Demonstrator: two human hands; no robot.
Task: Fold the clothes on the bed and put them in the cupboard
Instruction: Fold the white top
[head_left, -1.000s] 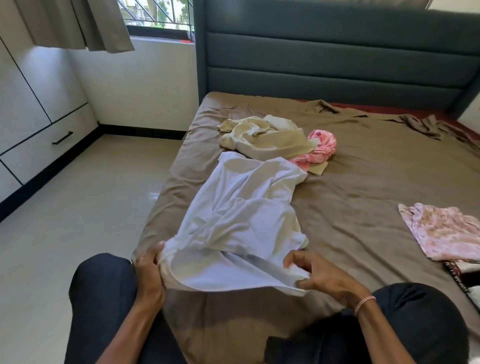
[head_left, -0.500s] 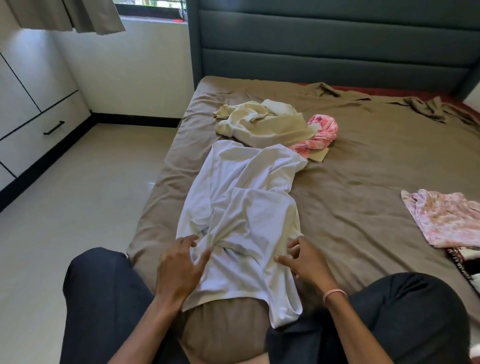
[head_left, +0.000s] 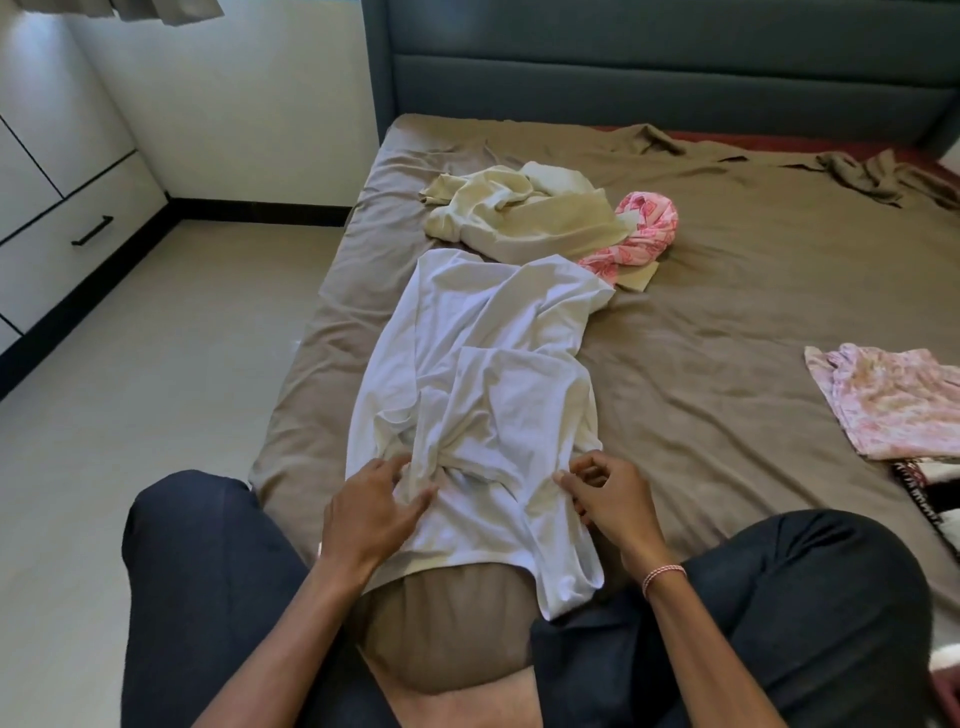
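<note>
Far to the left of the white shirt (head_left: 483, 374) stands the white cupboard (head_left: 67, 171), with a black drawer handle (head_left: 92, 230) low on its front, across a stretch of pale floor (head_left: 156, 364) from it. The shirt itself lies lengthways along the left side of the bed (head_left: 727, 322), rumpled, one flap folded over its middle, its near end hanging a little over the mattress edge between the person's dark-trousered knees.

On the shirt's near left part rests the left hand (head_left: 371, 512), its fingers fairly straight and spread, pressing flat on the cloth, with a ridge of fabric bunched up beside the thumb. At the shirt's near right edge is the right hand (head_left: 608, 499), fingers curled in and pinching that edge against the thumb. A pink-and-white bracelet (head_left: 663, 574) sits on that wrist.

Just beyond the shirt's far end lies a crumpled cream garment (head_left: 519, 213), touching it or very nearly. To the right of that far end sits a rolled-up pink patterned cloth (head_left: 647, 234). Well apart to the right of the shirt, a pale pink floral garment (head_left: 893, 400) lies flat, with a black-and-white patterned piece (head_left: 930, 483) at its near side. Far behind the shirt rises the dark padded headboard (head_left: 649, 67).
</note>
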